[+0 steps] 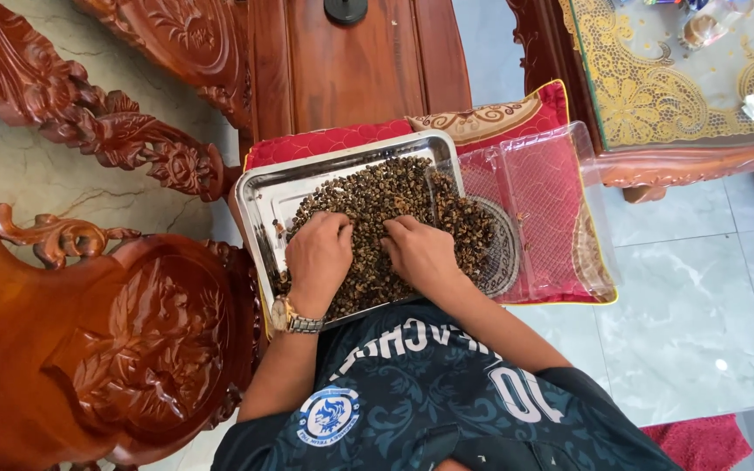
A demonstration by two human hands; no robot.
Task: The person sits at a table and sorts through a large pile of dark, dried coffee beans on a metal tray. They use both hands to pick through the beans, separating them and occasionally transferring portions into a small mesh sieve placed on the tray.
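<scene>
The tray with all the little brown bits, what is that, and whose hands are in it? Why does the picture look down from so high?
The picture comes from a camera worn on a person's head, so you look down just as they do. The two hands are that person's own. The left hand, with a wristwatch, and the right hand both rest on a heap of small dried brown bits; I cannot tell what they are. The heap lies in a shiny metal tray on a red cushion. Beside the tray sits a clear plastic container. Carved wooden furniture stands around. Neither hand shows a clear grip on anything; the fingers are down in the heap.
</scene>
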